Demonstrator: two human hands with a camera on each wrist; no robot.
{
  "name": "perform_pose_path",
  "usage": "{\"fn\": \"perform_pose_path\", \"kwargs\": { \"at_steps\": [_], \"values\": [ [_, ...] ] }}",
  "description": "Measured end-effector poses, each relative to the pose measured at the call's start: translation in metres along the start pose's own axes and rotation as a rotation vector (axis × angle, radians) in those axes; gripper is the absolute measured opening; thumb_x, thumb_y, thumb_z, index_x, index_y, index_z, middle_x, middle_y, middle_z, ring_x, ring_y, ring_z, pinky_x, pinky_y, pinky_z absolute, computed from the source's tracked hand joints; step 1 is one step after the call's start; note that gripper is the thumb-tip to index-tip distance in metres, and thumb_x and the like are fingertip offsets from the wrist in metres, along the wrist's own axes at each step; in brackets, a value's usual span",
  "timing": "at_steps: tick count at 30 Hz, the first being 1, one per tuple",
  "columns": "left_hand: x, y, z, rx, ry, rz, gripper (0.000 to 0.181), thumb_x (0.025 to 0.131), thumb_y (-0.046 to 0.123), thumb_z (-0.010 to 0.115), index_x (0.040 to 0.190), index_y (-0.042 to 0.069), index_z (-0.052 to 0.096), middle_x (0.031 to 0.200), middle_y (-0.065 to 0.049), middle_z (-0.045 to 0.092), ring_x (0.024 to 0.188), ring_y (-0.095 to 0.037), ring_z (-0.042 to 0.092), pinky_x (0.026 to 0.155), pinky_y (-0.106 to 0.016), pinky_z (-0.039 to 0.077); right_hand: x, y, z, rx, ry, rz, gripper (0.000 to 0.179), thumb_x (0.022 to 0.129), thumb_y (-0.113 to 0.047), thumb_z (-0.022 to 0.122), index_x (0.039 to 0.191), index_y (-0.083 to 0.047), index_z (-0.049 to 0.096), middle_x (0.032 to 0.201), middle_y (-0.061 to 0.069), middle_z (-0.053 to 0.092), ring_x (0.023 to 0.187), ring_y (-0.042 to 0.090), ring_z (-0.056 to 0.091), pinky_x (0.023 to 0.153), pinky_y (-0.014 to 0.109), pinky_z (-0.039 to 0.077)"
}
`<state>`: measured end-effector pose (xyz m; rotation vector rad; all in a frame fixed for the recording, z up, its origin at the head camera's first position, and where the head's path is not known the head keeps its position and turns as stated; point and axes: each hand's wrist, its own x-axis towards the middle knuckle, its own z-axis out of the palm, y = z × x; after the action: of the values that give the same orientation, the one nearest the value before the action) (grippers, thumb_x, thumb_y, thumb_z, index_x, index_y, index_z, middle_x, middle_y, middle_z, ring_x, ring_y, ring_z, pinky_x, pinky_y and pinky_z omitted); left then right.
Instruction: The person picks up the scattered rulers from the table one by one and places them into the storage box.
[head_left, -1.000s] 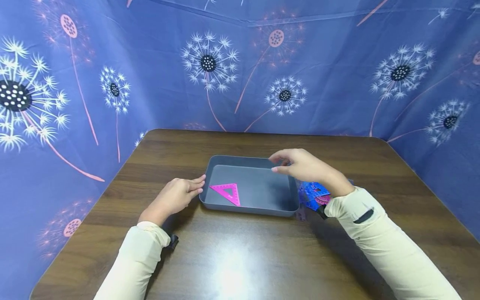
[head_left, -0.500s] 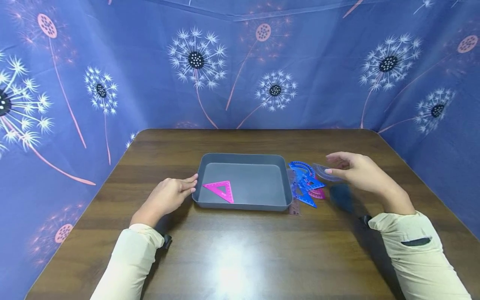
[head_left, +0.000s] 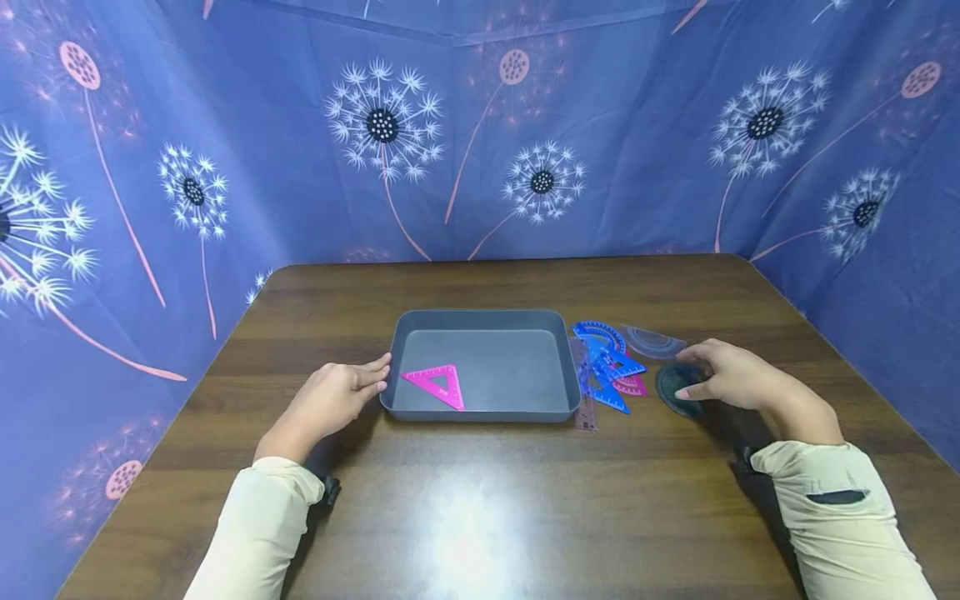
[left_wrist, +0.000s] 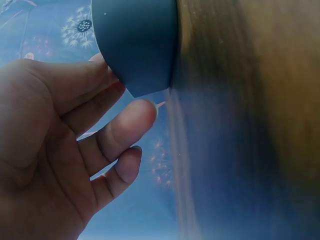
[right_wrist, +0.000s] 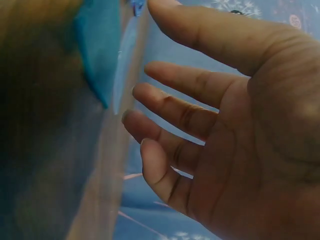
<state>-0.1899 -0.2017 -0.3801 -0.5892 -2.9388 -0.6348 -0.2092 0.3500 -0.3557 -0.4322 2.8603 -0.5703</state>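
A dark grey tray (head_left: pixel 487 417) lies on the table with a pink set square (head_left: pixel 452 396) inside at its left. My left hand (head_left: pixel 330 404) touches the tray's left wall with outstretched fingertips; in the left wrist view the fingers (left_wrist: pixel 131 122) meet the tray's corner (left_wrist: pixel 137 45). Over at the right, my right hand (head_left: pixel 738 383) is lowered above a dark green, see-through round piece (head_left: pixel 666 393), thumb and fingertips at its surface. Spread, loosely bent fingers (right_wrist: pixel 175 107) in the right wrist view hold nothing; a teal edge (right_wrist: pixel 100 45) shows past them.
Between tray and right hand lies a pile with blue set squares (head_left: pixel 611 398), a blue protractor (head_left: pixel 603 331), a pink protractor (head_left: pixel 632 385) and a clear purplish ruler (head_left: pixel 587 412). A clear protractor (head_left: pixel 651 342) lies behind the round piece. A patterned cloth (head_left: pixel 480 167) hangs beyond the table.
My right hand has moved from over the tray's right side, across the pile, and down to the dark green round piece. The left hand stays at the tray's left wall.
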Motion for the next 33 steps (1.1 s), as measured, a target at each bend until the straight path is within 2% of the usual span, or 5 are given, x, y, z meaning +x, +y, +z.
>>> {"fn": "perform_pose_path", "kwargs": {
  "at_steps": [3,4,6,15,33],
  "values": [
    [-0.001,-0.001,0.001,-0.031,-0.01,-0.005,0.034,0.097,0.019,0.066,0.129,0.008,0.066,0.14,0.0,0.057,0.049,-0.011,0.055,0.056,-0.03,0.045,0.001,0.004,0.004,-0.025,-0.002,-0.018,0.071,0.082,-0.034,0.082,0.127,0.015,0.056,0.125,0.034,0.052,0.112,0.052,0.055,0.09,0.062,0.046],
    [-0.001,-0.001,0.001,-0.045,-0.014,-0.008,0.034,0.097,0.019,0.065,0.129,0.007,0.066,0.14,0.0,0.057,0.043,-0.008,0.047,0.052,-0.028,0.042,0.002,0.005,0.005,-0.035,0.0,-0.023,0.073,0.081,-0.034,0.082,0.126,0.015,0.056,0.125,0.035,0.051,0.112,0.053,0.054,0.09,0.062,0.046],
    [-0.001,-0.001,0.001,-0.059,-0.015,-0.008,0.034,0.098,0.019,0.065,0.13,0.007,0.066,0.14,-0.001,0.057,0.04,-0.004,0.049,0.052,-0.025,0.042,0.002,0.006,0.006,-0.044,0.004,-0.02,0.077,0.079,-0.036,0.084,0.128,0.015,0.054,0.127,0.037,0.049,0.113,0.055,0.052,0.09,0.063,0.045],
    [0.0,-0.001,0.002,-0.11,-0.038,-0.023,0.035,0.098,0.019,0.064,0.131,0.006,0.064,0.143,-0.001,0.055,0.042,-0.007,0.052,0.051,-0.027,0.043,0.001,0.007,0.013,-0.044,-0.038,0.07,0.107,0.073,-0.048,0.085,0.139,0.02,0.037,0.134,0.044,0.035,0.119,0.062,0.037,0.093,0.072,0.037],
    [0.0,0.0,0.0,-0.127,-0.039,-0.033,0.034,0.099,0.018,0.063,0.13,0.004,0.064,0.143,-0.003,0.054,0.043,-0.007,0.054,0.052,-0.026,0.046,0.002,0.011,0.017,0.0,0.005,0.082,0.101,0.071,-0.044,0.088,0.137,0.016,0.041,0.132,0.043,0.032,0.116,0.059,0.038,0.092,0.072,0.037]
  ]
}}
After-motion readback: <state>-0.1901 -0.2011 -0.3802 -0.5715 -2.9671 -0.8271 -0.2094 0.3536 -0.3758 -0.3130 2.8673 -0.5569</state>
